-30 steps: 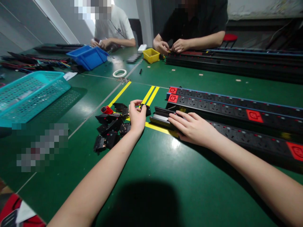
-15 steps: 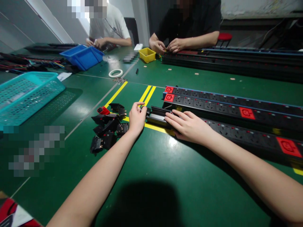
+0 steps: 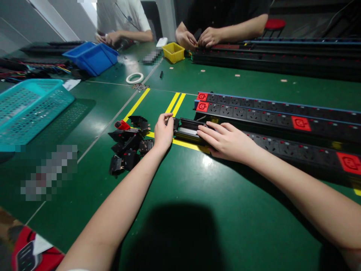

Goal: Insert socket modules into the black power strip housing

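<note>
My left hand [image 3: 164, 131] is closed on a small black end cap [image 3: 175, 123] and holds it against the open left end of a long black power strip [image 3: 282, 148]. My right hand [image 3: 225, 141] lies flat on top of that strip with its fingers stretched out, just right of the open end. A pile of black plastic parts [image 3: 129, 145], with one red part [image 3: 122, 125] among them, lies on the green table left of my left hand.
Two more power strips [image 3: 254, 109] with red sockets lie behind the one I hold. A teal basket [image 3: 28, 109] stands at the left, a blue bin [image 3: 91, 56] and a yellow box [image 3: 173, 52] farther back. Two people work across the table.
My left hand has carried the black end cap to the right, from above the pile to the strip's open end. The right hand has stayed on the strip.
</note>
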A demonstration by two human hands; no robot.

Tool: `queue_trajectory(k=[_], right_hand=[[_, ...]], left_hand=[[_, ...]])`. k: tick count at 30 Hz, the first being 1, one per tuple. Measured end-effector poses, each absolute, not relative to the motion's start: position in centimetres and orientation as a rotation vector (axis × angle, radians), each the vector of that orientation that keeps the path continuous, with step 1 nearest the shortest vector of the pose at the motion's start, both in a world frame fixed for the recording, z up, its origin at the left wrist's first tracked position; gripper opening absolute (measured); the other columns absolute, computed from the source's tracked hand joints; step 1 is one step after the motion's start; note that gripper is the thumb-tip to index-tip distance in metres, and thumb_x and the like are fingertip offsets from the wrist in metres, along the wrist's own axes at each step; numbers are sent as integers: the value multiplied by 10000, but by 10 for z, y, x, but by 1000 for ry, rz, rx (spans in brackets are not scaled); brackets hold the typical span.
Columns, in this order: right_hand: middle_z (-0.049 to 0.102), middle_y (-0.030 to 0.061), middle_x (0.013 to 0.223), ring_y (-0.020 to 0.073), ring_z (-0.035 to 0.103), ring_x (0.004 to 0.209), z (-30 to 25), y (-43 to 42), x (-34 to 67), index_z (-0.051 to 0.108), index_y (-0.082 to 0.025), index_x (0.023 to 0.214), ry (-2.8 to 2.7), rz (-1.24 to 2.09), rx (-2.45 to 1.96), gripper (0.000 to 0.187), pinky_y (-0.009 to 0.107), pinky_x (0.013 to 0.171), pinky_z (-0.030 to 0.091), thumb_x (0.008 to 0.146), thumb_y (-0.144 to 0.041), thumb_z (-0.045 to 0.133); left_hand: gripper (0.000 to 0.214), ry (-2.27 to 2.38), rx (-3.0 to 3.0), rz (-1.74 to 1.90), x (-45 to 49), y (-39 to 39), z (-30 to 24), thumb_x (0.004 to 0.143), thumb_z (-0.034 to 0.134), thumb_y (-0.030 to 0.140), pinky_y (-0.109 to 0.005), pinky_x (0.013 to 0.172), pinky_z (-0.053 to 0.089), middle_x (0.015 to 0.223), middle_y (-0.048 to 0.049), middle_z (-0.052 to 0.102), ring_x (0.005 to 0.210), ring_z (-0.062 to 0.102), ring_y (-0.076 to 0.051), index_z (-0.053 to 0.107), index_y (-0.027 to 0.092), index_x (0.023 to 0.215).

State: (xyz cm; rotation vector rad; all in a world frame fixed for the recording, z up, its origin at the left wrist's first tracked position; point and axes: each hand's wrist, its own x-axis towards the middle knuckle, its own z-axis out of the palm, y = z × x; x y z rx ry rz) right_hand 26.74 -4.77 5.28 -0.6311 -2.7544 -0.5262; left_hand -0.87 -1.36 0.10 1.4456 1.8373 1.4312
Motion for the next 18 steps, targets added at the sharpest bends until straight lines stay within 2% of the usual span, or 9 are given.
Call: queue_trajectory(k=[3,6,11,18], right_hand=[[641,135,1533,354,632,1351,53,-48,267,600,-73,1463,-2742,-536,-628,535,442,951,507,961,-253,637],[646,131,1528,354,637,1346,54,-48,266,600,-71,1462,-2739,-543,-621,542,441,949,509,953,-253,645],[638,136,1536,358,630,1353,52,-48,267,596,-76,1467,-2743,-542,-625,554,437,967,502,950,-264,660],[637,134,1538,353,620,1361,53,-48,267,596,-75,1467,-2748,-536,-627,550,432,969,504,946,-246,644]], left_hand=[[288,1742,1342,1566,-12,-8,-3,949,542,348,-372,1037,538,1147,-82,787,1103,719,-232,745,214,1103],[299,1655,1308,1600,-13,-5,-5,940,535,375,-367,1048,523,1143,-86,790,1124,714,-238,761,205,1037],[315,1636,1343,1597,-14,-6,-5,952,474,363,-347,987,521,1027,-60,788,1034,711,-228,746,215,899],[363,1639,1463,1530,-13,-8,-5,1023,426,407,-328,1014,516,1111,-68,784,1096,707,-217,738,225,991]])
